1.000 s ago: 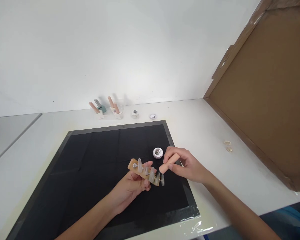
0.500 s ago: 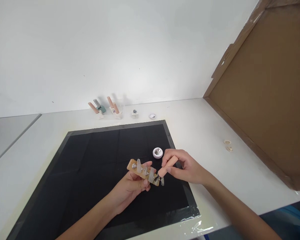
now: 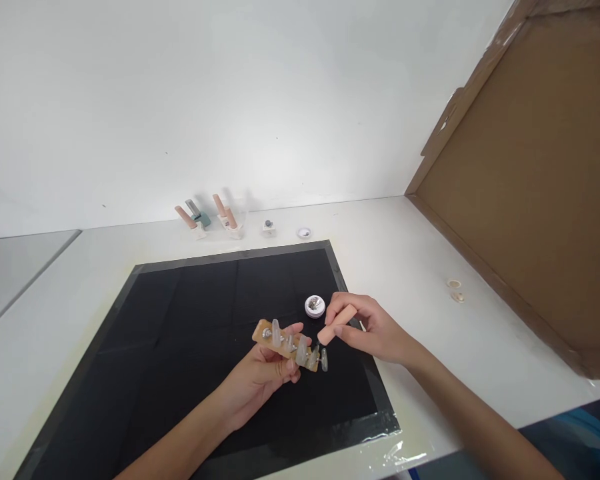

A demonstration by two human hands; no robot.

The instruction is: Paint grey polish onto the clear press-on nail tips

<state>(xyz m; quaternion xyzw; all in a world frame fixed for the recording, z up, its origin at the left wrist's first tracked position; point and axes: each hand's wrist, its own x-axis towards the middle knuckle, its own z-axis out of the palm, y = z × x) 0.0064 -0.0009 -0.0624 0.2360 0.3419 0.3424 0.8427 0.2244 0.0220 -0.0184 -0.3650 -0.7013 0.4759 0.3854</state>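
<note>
My left hand is closed round a small wooden strip that carries several clear false nail tips on metal pegs, held a little above the black mat. My right hand pinches a pink brush handle, its lower end pointing at the nail tips at the strip's right end. A small round open pot with grey contents sits on the mat just behind the two hands.
At the back of the white table stand pink-capped bottles, a teal-based bottle, a tiny jar and a small lid. Two little rings lie to the right. A brown cardboard panel leans along the right side.
The right hand dipped the pink handle down toward the nail tips, then lifted it slightly back. The left hand and strip stayed almost still.
</note>
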